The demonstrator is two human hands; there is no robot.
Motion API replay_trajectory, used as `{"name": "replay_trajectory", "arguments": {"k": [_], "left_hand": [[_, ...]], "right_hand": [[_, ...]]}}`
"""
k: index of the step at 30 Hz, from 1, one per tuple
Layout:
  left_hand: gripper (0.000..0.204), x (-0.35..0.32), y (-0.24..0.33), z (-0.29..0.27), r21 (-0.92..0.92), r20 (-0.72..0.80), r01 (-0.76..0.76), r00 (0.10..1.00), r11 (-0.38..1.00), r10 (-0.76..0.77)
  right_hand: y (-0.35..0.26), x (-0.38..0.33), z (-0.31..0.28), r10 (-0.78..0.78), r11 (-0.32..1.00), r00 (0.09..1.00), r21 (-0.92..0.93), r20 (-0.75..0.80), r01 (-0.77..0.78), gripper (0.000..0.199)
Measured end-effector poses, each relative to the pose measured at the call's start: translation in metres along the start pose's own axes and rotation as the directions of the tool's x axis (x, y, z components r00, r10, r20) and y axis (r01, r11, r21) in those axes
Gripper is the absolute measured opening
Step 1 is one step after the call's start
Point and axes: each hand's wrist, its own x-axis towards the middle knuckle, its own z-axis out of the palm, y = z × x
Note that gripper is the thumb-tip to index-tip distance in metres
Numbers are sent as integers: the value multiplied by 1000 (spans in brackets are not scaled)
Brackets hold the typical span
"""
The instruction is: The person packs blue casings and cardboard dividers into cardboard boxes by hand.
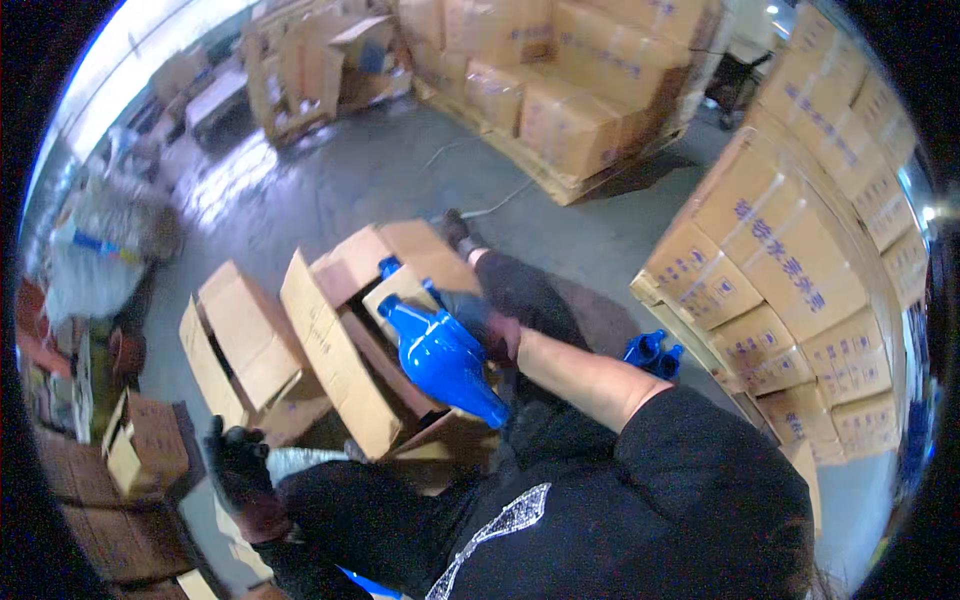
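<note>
My right hand (484, 318), in a dark glove, is closed on a glossy blue casting (440, 360) with a bulging body and a narrower neck at each end. I hold it tilted above an open cardboard box (345, 350) whose flaps stand up. Behind the casting, another blue part (389, 267) shows at the box's far side; how far inside it sits is hidden. My left hand (243, 470), also gloved, is raised off to the left with fingers apart and nothing in it. It is nearest to a second open box (255, 335).
Several blue castings (655, 352) stand on the floor to the right, beside stacked cartons (770, 235) on a pallet. More cartons (575, 125) rest on a pallet at the back. A small box (148, 445) and plastic-wrapped goods (105, 250) lie at left.
</note>
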Motion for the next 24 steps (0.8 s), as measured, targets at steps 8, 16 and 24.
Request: {"name": "replay_trajectory", "arguments": {"k": [8, 16, 24], "left_hand": [[34, -36, -93, 123, 159, 189, 258, 939, 953, -286], [37, -41, -155, 125, 91, 476, 562, 701, 822, -531], [42, -57, -150, 125, -175, 579, 579, 715, 796, -393]], "right_hand": [[43, -75, -72, -187, 982, 977, 55, 100, 182, 30], [56, -56, -59, -274, 961, 948, 22, 159, 274, 31], [98, -52, -57, -216, 973, 970, 107, 110, 204, 33]]}}
